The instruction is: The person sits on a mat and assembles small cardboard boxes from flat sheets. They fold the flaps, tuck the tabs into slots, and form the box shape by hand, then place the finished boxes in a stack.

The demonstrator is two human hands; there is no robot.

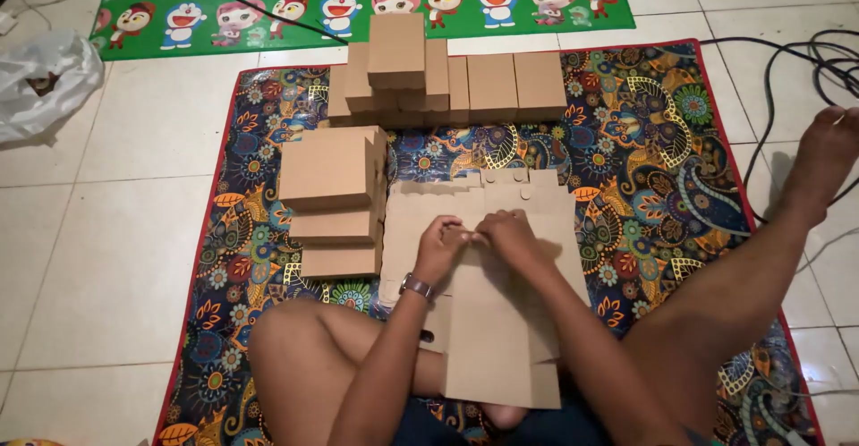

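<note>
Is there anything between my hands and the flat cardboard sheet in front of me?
Nothing visible does. Both the left hand and the right hand already rest directly on the flat cardboard sheet, fingers pinching at its fold. The stacked folded boxes stand apart to the left, on the patterned mat.

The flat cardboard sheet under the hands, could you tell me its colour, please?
Plain brown, seen in the head view: the flat cardboard sheet.
</note>
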